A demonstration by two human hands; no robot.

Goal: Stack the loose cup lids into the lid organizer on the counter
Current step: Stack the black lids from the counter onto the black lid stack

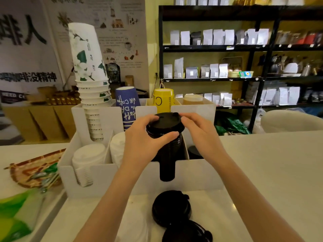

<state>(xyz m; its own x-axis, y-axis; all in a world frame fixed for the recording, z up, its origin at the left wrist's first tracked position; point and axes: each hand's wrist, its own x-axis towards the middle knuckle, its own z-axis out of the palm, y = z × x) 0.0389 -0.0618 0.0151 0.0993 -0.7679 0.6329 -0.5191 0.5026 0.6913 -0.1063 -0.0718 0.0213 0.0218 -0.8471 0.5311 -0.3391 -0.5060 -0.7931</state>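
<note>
A tall stack of black cup lids (167, 151) stands in the middle slot of the white lid organizer (195, 173) on the counter. My left hand (141, 142) grips the top of that stack from the left, thumb across its front rim. From the right, my right hand (201, 131) touches the top lid's rim with its fingertips. Two loose black lids lie on the counter before the organizer, one (171, 207) closer to it and one (187, 231) at the bottom edge. White lids (88, 155) fill the left slots.
Stacked paper cups (90, 79), a blue cup (126, 105) and a yellow cup (163, 99) stand in the organizer's back row. A woven tray with packets (33, 170) lies at left. Green packaging (14, 217) sits at the lower left. Black shelving (244, 49) stands behind.
</note>
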